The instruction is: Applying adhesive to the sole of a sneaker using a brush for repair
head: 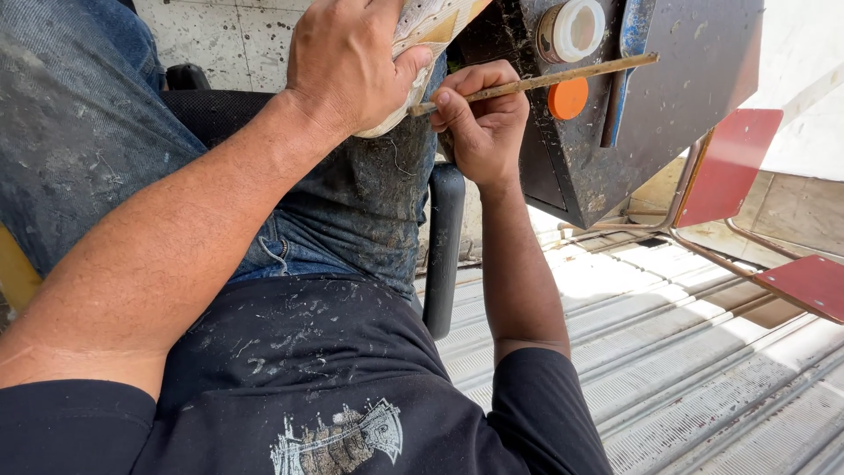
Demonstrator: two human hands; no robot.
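Corrugated metal flooring (703,369) below, grimy dark stand (651,114) ahead. Seated, jeans-clad lap (352,193). Left hand (347,62) clamps pale shoe upper (431,22) against knee. Right hand (483,123) pinches thin stick brush (545,81), tip at shoe's edge.

Left hand (352,62) gripping shoe sole (422,35) over lap, right hand (482,119) just right of it, stick (536,81) touching sole, cabinet (642,114) behind right, two lids (570,53) on cabinet, chair armrest (444,246) below right hand, slatted floor (686,352) at right
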